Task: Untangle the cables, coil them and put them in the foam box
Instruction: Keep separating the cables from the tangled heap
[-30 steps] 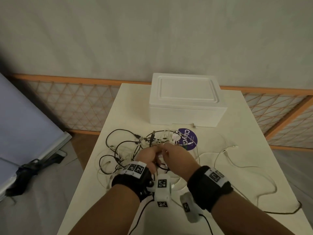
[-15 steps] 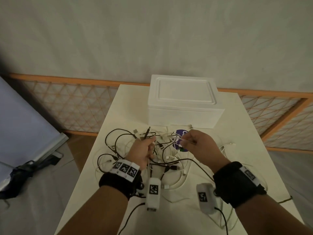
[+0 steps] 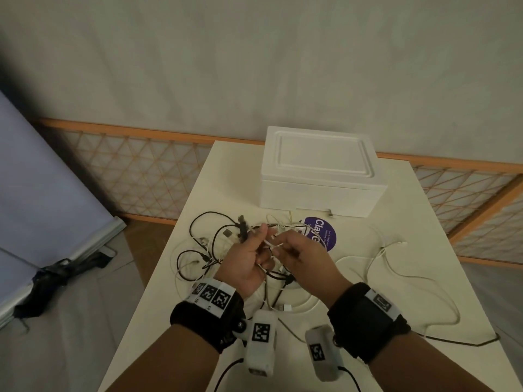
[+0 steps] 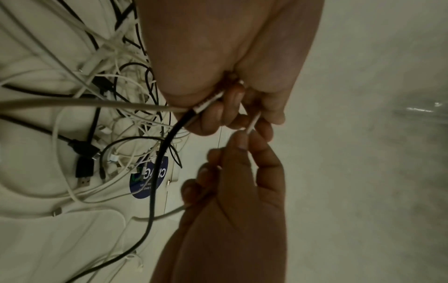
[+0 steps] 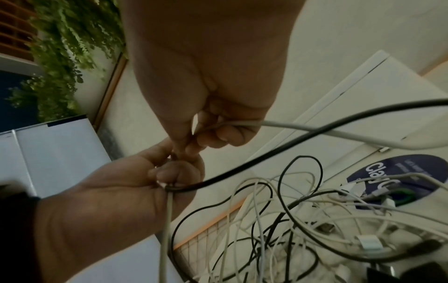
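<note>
The fingers (image 4: pixel 244 139) of the right hand (image 3: pixel 304 257) pinch a thin white cable (image 4: pixel 253 122) between thumb and forefinger. The left hand (image 3: pixel 249 260) sits just beside it and closes round the same white cable together with a black cable (image 4: pixel 155 183). Between the two hands the white cable runs as a short, taut span, its long axis going straight from one pinch to the other. From the left hand the black cable falls away in a long bend toward the tangle (image 3: pixel 226 250). Both hands are held just above the tangle, the left one nearer its thickest part.

My guess is that the next move is to draw the white cable free along that axis, away from the left hand, which anchors the rest.

The tangle is a loose heap of thin white and black leads with plugs showing here and there. It lies on the pale surface (image 3: pixel 424 222) directly beneath the hands, partly over a round purple sticker (image 3: pixel 322 233). The foam box (image 3: pixel 322 171) stands beyond the tangle with its lid on, and no cable is in it yet.
</note>
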{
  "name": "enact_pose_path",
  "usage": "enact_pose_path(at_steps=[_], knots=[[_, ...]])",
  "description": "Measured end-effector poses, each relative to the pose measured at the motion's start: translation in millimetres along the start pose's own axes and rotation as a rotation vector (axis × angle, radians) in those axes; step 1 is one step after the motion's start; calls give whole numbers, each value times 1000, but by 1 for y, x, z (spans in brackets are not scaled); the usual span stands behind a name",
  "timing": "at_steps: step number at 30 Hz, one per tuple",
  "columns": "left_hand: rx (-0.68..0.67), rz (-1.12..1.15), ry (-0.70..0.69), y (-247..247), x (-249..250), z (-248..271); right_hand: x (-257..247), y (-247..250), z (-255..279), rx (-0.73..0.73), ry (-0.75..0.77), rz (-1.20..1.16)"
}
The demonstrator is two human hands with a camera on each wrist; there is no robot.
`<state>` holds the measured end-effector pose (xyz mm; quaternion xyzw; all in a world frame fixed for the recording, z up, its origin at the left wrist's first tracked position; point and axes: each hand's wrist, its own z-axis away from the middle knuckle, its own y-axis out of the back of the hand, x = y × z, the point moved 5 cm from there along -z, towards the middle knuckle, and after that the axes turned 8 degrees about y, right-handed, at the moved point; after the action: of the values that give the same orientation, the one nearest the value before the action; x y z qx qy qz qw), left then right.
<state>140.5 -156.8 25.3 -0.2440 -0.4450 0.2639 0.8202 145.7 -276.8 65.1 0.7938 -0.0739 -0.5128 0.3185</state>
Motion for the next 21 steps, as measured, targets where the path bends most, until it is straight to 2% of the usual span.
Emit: enact_pose_path(at_steps=[3, 5, 8, 10, 11, 12, 14, 16, 17, 19, 20, 21], knots=[[91, 69, -2, 12, 7, -1, 2, -8, 6, -209, -57, 115], [161, 197, -12, 28, 18, 0, 12, -3, 13, -312, -108, 315], [230, 383, -78, 60, 43, 9, 43, 37, 31, -334, -293, 548], [230, 411, -116, 77, 56, 16, 55, 55, 46, -502, -404, 568], [210, 395, -121, 78, 58, 19, 53, 56, 50, -616, -412, 556], [173, 370, -116, 75, 57, 21, 44, 53, 49, -668, -359, 543], [87, 298, -86, 52, 44, 23, 8, 36, 32, -588, -168, 452], [35, 179, -79, 20, 25, 24, -27, 7, 13, -493, -50, 259], [26, 109, -87, 7, 18, 24, -35, -8, 7, -500, -65, 147], [6, 40, -104, -4, 14, 26, -37, -32, 6, -523, -187, -138], [5, 57, -95, 0, 16, 26, -29, -37, 10, -526, -243, -201], [19, 94, -83, 10, 21, 29, -22, -38, 16, -548, -268, -164]])
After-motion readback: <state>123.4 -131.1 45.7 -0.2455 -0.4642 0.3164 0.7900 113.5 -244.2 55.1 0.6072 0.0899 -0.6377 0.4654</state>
